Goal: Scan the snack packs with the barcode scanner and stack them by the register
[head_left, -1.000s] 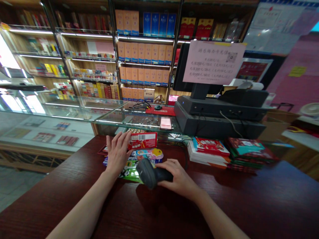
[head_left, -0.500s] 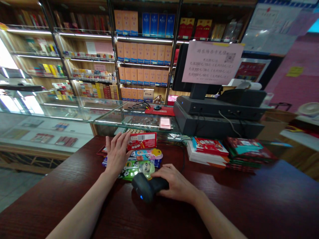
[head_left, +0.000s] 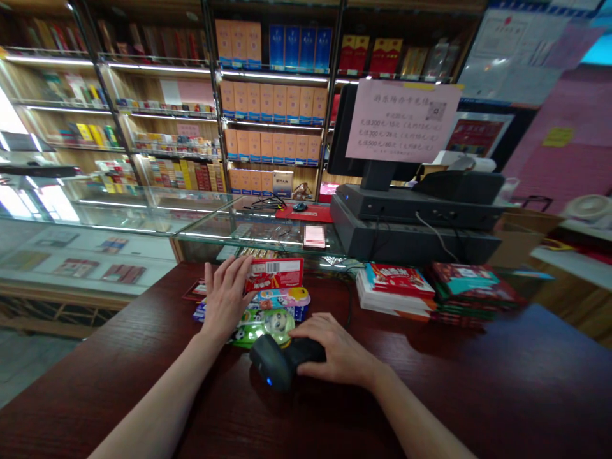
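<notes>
At a dark red-brown wooden counter (head_left: 478, 395), we are gripping the handle of a dark grey, pistol-shaped plastic scanner (head_left: 272, 360) in our right hand (head_left: 337, 347), its blue light glowing just beside a shiny green packet showing a pale cartoon panda (head_left: 275, 324). Our left hand (head_left: 225, 296) is covering the left end of a flat red box with a white barcode panel (head_left: 282, 273) and part of the packets nearer us; its fingertips are partly hidden, so we are not able to tell whether they are pinching anything. We are judging the slick, overlapping wrappers to be the weak point: a sideways press from our left palm could be sending them sliding, and the scanner's head, sitting so close, could be shoving the green packet askew. Our left fingers, straying rightward, could also be masking the barcode.
</notes>
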Tool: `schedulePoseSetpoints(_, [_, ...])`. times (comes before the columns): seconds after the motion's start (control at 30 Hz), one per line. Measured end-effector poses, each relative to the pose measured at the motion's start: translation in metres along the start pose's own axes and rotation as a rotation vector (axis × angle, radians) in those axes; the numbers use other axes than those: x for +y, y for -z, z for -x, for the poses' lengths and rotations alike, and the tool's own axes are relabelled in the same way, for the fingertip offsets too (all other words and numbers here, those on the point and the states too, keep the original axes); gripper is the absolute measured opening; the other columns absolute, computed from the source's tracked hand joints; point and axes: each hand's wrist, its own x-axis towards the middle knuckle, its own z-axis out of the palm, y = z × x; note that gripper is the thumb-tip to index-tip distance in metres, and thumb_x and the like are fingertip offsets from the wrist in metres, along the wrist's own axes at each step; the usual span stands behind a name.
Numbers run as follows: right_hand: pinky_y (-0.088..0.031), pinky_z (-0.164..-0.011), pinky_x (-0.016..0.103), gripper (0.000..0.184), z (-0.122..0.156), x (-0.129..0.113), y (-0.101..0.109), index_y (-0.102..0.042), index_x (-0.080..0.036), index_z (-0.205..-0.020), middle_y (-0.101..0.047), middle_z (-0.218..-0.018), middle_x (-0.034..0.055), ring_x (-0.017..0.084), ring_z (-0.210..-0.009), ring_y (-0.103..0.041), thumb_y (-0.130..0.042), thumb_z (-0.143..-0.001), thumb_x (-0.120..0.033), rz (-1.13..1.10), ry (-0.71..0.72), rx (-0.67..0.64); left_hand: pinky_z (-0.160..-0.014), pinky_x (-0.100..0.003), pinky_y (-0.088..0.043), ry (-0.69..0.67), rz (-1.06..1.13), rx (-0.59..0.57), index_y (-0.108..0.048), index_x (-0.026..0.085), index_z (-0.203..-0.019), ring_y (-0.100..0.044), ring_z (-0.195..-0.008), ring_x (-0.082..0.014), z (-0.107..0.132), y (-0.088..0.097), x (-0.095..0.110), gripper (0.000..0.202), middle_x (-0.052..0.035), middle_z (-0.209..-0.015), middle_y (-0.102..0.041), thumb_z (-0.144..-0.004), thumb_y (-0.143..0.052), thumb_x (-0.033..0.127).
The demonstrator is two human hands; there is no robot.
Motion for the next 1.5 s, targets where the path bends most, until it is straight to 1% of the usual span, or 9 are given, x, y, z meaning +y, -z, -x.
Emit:
schedulePoseSetpoints(0.13, [-0.042, -0.102, 0.043, 0.027, -0.002, 0.004, 0.003, -0.068, -0.024, -0.118, -0.073, -0.116, 0.0063, 0.023, -0.111, -0.063, -0.062, -0.092, -0.028, -0.035, -0.103, 0.205, -0.124, -0.061, -0.009, -0.023, 0.025, -0.016, -0.028, 0.023, -0.157, -0.044, -0.138, -0.0335, 0.000, 0.002, 0.002, 0.084, -0.0138, -0.144, -0.055, -0.084, -0.071, 0.026])
schedulePoseSetpoints(0.2, [-0.045, -0.100, 0.044, 0.030, -0.004, 0.011, 0.001, -0.067, -0.025, -0.120, -0.072, -0.115, 0.0065, 0.023, -0.109, -0.063, -0.057, -0.092, -0.023, -0.065, -0.175, 0.343, -0.124, -0.060, -0.009, -0.038, 0.042, -0.019, -0.028, 0.023, -0.156, -0.045, -0.138, -0.0329, 0.000, 0.003, 0.005, 0.083, -0.0139, -0.144, -0.055, -0.085, -0.070, 0.026])
schedulePoseSetpoints(0.3, [-0.047, -0.102, 0.043, 0.043, -0.006, 0.024, -0.003, -0.058, -0.027, -0.134, -0.068, -0.120, 0.0068, 0.022, -0.112, -0.062, -0.055, -0.091, -0.025, -0.166, -0.238, 0.531, -0.124, -0.060, -0.009, -0.058, 0.062, -0.015, -0.030, 0.024, -0.156, -0.047, -0.136, -0.0325, -0.001, 0.004, 0.009, 0.080, -0.0137, -0.142, -0.057, -0.086, -0.068, 0.025])
schedulePoseSetpoints(0.4, [-0.047, -0.103, 0.044, 0.053, -0.007, 0.034, -0.007, -0.051, -0.027, -0.142, -0.065, -0.125, 0.0073, 0.022, -0.114, -0.061, -0.056, -0.089, -0.027, -0.222, -0.281, 0.605, -0.124, -0.059, -0.010, -0.078, 0.074, -0.009, -0.032, 0.025, -0.155, -0.048, -0.136, -0.0322, -0.001, 0.003, 0.013, 0.078, -0.0132, -0.141, -0.058, -0.086, -0.068, 0.024])
schedulePoseSetpoints(0.67, [-0.049, -0.102, 0.044, 0.064, -0.009, 0.034, -0.009, -0.044, -0.027, -0.149, -0.057, -0.130, 0.0086, 0.023, -0.120, -0.058, -0.057, -0.087, -0.029, -0.259, -0.336, 0.579, -0.124, -0.059, -0.011, -0.092, 0.094, -0.023, -0.037, 0.026, -0.152, -0.049, -0.133, -0.0313, 0.001, 0.001, 0.019, 0.075, -0.0128, -0.139, -0.057, -0.085, -0.071, 0.028])
schedulePoseSetpoints(0.87, [-0.049, -0.102, 0.044, 0.065, -0.010, 0.035, -0.009, -0.043, -0.028, -0.150, -0.057, -0.127, 0.0083, 0.023, -0.119, -0.058, -0.059, -0.087, -0.028, -0.290, -0.335, 0.561, -0.123, -0.058, -0.018, -0.100, 0.075, -0.014, -0.038, 0.027, -0.152, -0.054, -0.122, -0.0299, 0.001, -0.001, 0.020, 0.076, -0.0116, -0.126, -0.060, -0.084, -0.072, 0.031])
schedulePoseSetpoints(1.03, [-0.052, -0.100, 0.043, 0.066, -0.010, 0.038, -0.013, -0.042, -0.031, -0.151, -0.055, -0.129, 0.0079, 0.022, -0.116, -0.059, -0.060, -0.087, -0.027, -0.308, -0.336, 0.552, -0.123, -0.057, -0.020, -0.118, 0.084, -0.001, -0.032, 0.025, -0.155, -0.054, -0.117, -0.0292, 0.001, -0.002, 0.021, 0.081, -0.0112, -0.122, -0.060, -0.085, -0.070, 0.029])
schedulePoseSetpoints(1.27, [-0.054, -0.098, 0.041, 0.067, -0.010, 0.039, -0.015, -0.042, -0.029, -0.150, -0.053, -0.129, 0.0090, 0.022, -0.114, -0.060, -0.061, -0.086, -0.026, -0.427, -0.328, 0.554, -0.122, -0.058, -0.022, -0.133, 0.087, -0.023, -0.021, 0.023, -0.159, -0.052, -0.120, -0.0304, 0.000, -0.003, 0.023, 0.088, -0.0122, -0.124, -0.058, -0.085, -0.068, 0.027])
schedulePoseSetpoints(1.5, [-0.054, -0.098, 0.040, 0.067, -0.010, 0.041, -0.015, -0.043, -0.029, -0.150, -0.053, -0.128, 0.0088, 0.021, -0.113, -0.060, -0.060, -0.086, -0.025, -0.407, -0.328, 0.557, -0.121, -0.058, -0.024, -0.163, 0.068, -0.055, -0.012, 0.019, -0.161, -0.051, -0.123, -0.0316, 0.000, -0.003, 0.022, 0.096, -0.0140, -0.128, -0.055, -0.084, -0.069, 0.024])
